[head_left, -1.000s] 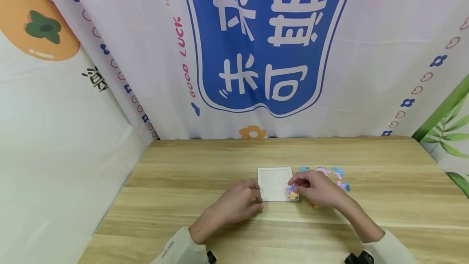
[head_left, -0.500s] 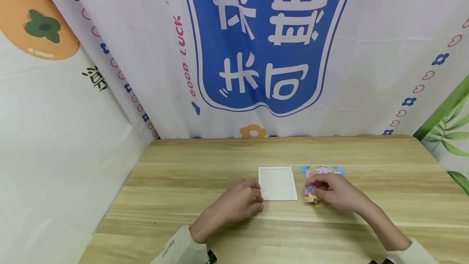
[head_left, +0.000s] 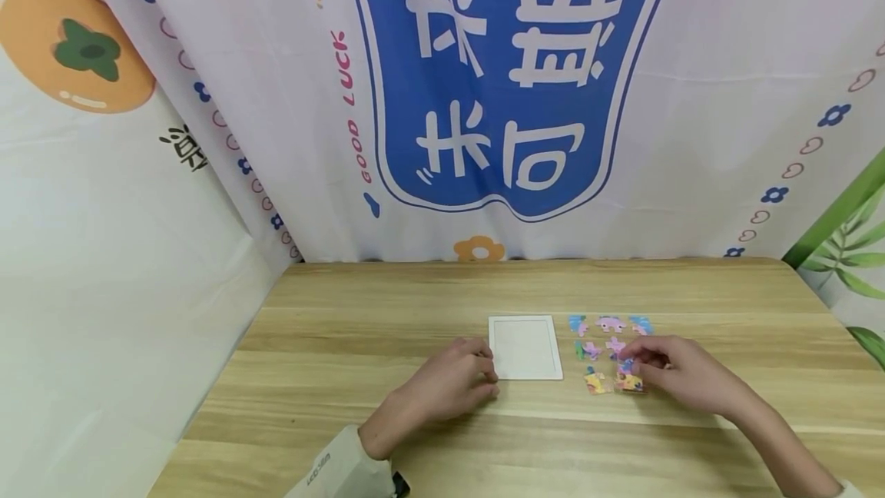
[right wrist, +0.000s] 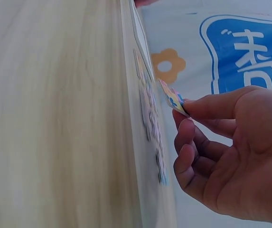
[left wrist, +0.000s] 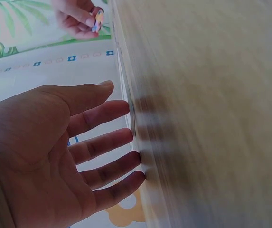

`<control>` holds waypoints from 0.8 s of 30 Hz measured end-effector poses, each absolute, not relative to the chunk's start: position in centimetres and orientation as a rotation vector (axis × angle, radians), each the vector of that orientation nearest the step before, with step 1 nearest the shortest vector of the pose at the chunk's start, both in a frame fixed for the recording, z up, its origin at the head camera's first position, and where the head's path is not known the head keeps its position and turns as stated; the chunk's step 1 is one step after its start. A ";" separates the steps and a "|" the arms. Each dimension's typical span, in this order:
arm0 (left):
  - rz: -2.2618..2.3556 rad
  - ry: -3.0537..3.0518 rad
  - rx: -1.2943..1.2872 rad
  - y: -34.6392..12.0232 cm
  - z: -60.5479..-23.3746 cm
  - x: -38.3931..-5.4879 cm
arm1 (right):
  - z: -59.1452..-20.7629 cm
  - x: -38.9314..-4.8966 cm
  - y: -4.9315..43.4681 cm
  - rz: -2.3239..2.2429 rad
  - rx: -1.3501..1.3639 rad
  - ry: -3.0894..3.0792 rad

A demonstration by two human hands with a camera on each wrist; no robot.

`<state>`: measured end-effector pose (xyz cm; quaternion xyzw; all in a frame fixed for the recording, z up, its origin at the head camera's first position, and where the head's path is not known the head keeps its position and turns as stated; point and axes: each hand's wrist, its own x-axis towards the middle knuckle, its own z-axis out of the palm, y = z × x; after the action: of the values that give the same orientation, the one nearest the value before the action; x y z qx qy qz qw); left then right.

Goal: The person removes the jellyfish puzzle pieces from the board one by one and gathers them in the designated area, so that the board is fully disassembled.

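Observation:
My right hand [head_left: 681,375] pinches a jigsaw puzzle piece [right wrist: 173,98] between thumb and forefinger, its other fingers curled loosely below in the right wrist view. The held piece is yellow, pink and blue, and overlaps the loose puzzle pieces in the head view. Those lie face up in loose rows, among them a pink one [head_left: 611,323] at the back and a yellow one [head_left: 598,381] at the front. To their left lies a flat white puzzle tray [head_left: 525,352] with nothing in it. My left hand [head_left: 449,379] rests at its left edge, fingers extended, fingertips at the tabletop.
The wooden table [head_left: 332,344] runs back to a printed curtain [head_left: 664,137] with a blue emblem. A white cloth [head_left: 124,252] with an orange fruit print hangs on the left.
My right hand has carried the pinched piece from the tray's lower right corner to the right, over the loose pieces, uncovering several of them. The left hand stays put.

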<state>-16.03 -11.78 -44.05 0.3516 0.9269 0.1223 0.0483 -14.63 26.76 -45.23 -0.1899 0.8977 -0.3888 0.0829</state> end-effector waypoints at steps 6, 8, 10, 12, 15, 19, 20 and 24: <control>0.366 2.832 1.076 -11.8 -44.1 -16.0 | -45.5 -14.4 28.5 -1.134 -0.592 2.704; 0.368 2.831 1.080 -11.8 -44.1 -16.0 | -45.7 -14.3 29.0 -1.119 -0.586 2.708; 0.372 2.829 1.081 -11.8 -44.1 -16.0 | -45.8 -14.3 29.6 -1.105 -0.570 2.707; 0.376 2.828 1.080 -11.7 -44.1 -16.0 | -45.9 -14.2 30.2 -1.094 -0.552 2.712; 0.385 2.825 1.077 -11.7 -44.1 -16.0 | -46.1 -14.0 31.1 -1.091 -0.558 2.713; 0.392 2.823 1.078 -11.6 -44.1 -16.0 | -46.4 -14.0 32.0 -1.093 -0.575 2.692; 0.391 2.823 1.078 -11.7 -44.1 -16.0 | -46.5 -14.0 32.1 -1.092 -0.574 2.689; 0.405 2.814 1.056 -11.8 -43.9 -16.0 | -46.7 -14.1 32.1 -1.068 -0.561 2.701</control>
<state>-15.96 -11.75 -43.94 0.3478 0.9265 0.1333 0.0543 -14.10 32.14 -46.69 -0.1888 0.9092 -0.3596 0.0916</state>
